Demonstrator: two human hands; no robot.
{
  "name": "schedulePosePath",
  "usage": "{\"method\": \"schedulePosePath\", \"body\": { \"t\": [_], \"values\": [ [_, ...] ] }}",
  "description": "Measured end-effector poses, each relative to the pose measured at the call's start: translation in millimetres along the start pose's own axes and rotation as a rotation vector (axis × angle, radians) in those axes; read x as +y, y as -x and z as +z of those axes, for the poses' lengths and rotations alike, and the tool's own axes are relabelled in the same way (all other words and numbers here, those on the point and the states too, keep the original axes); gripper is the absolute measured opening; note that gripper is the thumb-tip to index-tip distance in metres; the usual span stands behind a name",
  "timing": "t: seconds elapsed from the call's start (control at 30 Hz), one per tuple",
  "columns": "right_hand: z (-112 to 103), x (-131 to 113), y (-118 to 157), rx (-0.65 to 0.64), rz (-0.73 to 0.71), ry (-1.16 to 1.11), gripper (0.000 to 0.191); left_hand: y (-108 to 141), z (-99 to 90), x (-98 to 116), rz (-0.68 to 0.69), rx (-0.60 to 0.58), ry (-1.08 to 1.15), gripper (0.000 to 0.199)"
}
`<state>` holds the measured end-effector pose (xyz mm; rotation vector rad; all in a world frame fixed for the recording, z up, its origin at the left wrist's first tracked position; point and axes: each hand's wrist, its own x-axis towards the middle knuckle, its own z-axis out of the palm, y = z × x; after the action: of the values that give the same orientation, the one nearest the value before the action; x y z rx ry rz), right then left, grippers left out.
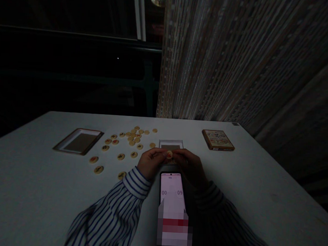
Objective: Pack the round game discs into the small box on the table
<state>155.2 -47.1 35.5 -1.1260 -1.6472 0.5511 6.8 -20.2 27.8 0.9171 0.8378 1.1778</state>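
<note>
1. A small, round, pale wooden disc with a red character [169, 155] is held over the near part of a shallow, pale-rimmed open box [164, 141].
2. The left hand [148, 163] pinches the disc between thumb and forefinger; the right hand [194, 168], in shadow, grips its other side with the fingertips.
3. Many loose yellowish wooden discs [120, 156], some marked red or black, lie scattered to the left. Handling looks unfinished; the hands hide how much the box holds.
4. A lit black-edged phone [171, 184] lies just nearer.
5. Farther out on the white table [39, 190] are a brown-rimmed open tray [72, 137], left, and a flat printed box [218, 138], right.
</note>
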Motion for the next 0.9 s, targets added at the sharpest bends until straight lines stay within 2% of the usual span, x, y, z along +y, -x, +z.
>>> {"method": "schedulePosePath", "body": {
  "t": [0.23, 0.6, 0.9],
  "values": [
    [1.8, 0.9, 0.5, 0.012, 0.02, -0.006, 0.02, 0.8, 0.4, 0.4, 0.035, -0.012, 0.017, 0.039],
    [-0.3, 3.8, 0.2, 0.032, 0.042, -0.001, 0.018, 0.6, -1.4, -0.3, 0.007, -0.008, -0.002, 0.028],
    [-2.0, 1.4, 0.0, 0.039, 0.035, -0.027, 0.016, 2.3, 0.1, -0.3, -0.019, -0.022, -0.003, 0.035]
  ]
}}
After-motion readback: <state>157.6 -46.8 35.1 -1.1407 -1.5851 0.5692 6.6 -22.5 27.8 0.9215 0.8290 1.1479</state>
